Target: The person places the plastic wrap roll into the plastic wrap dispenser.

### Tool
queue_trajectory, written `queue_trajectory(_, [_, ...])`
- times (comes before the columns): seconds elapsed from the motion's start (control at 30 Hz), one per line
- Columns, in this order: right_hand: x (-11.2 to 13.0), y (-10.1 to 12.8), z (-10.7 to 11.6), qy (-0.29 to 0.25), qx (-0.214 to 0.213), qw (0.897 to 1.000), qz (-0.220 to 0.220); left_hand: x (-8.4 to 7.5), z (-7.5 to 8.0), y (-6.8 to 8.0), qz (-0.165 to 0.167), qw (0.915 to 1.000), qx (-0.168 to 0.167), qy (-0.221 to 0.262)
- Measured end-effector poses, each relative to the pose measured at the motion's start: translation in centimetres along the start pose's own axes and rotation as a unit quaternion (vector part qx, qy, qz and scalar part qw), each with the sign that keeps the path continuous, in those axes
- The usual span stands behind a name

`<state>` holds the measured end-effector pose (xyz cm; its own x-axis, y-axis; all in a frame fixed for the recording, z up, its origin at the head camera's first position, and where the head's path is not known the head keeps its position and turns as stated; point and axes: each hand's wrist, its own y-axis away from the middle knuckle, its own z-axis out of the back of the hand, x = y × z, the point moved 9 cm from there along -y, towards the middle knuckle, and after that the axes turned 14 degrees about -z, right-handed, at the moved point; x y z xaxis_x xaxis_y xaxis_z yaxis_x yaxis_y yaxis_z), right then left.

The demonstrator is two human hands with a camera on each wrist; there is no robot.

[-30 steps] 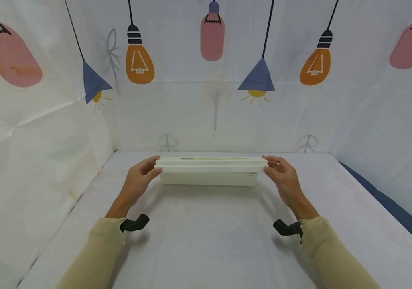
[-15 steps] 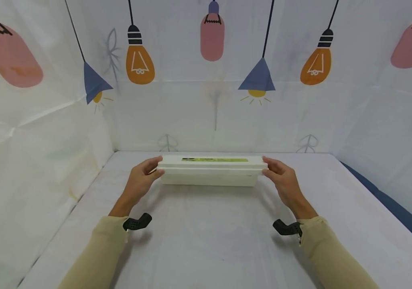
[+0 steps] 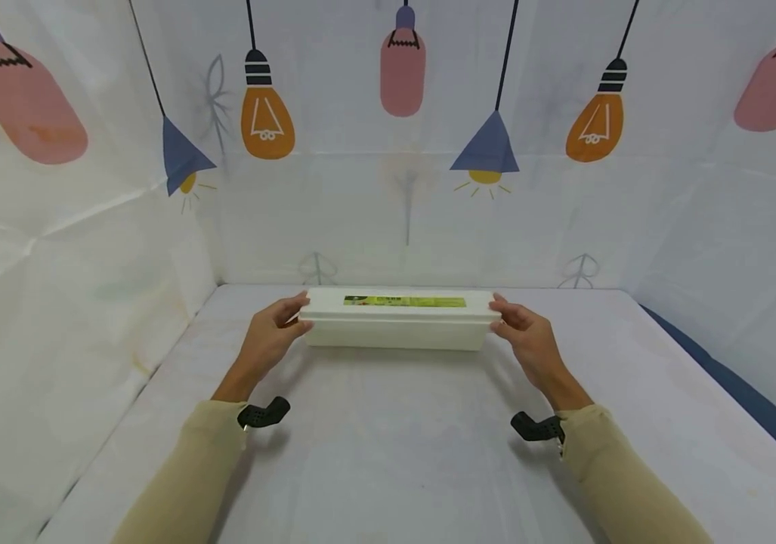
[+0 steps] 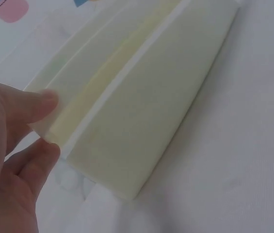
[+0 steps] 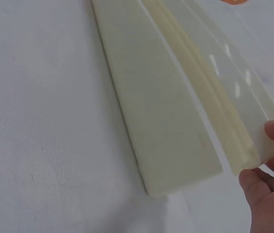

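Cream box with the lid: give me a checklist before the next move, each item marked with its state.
1. Left hand pinches the lid's left end: ok.
2. Right hand pinches the lid's right end: ok.
3. Lid level across the cream box: ok.
4. Lid seated fully on the box: cannot tell; its ends overhang in the wrist views.
5. Box resting on the table: ok.
6. Green label faces up: ok.

Label [image 3: 404, 301] print on box lid [image 3: 394, 306] too small to read; box far side hidden.
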<state>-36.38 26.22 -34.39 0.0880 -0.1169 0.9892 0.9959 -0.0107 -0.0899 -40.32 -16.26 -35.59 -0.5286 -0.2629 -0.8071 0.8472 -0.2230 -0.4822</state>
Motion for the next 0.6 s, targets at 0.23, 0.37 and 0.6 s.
queue_trajectory(0.23, [-0.2,-0.5,-0.3,0.044,-0.013,0.999,-0.007,0.6,0.0,-0.1,0.011,0.9999,-0.012,-0.004])
queue_trajectory(0.37, [-0.2,-0.7,-0.5,0.055,-0.017,0.998,-0.008,1.0,0.1,-0.4,0.013,0.9997,-0.017,-0.008])
queue_trajectory(0.6, [-0.5,-1.1,-0.9,0.046,-0.020,0.999,-0.015,1.7,0.3,-0.9,0.012,0.9996,-0.025,-0.011])
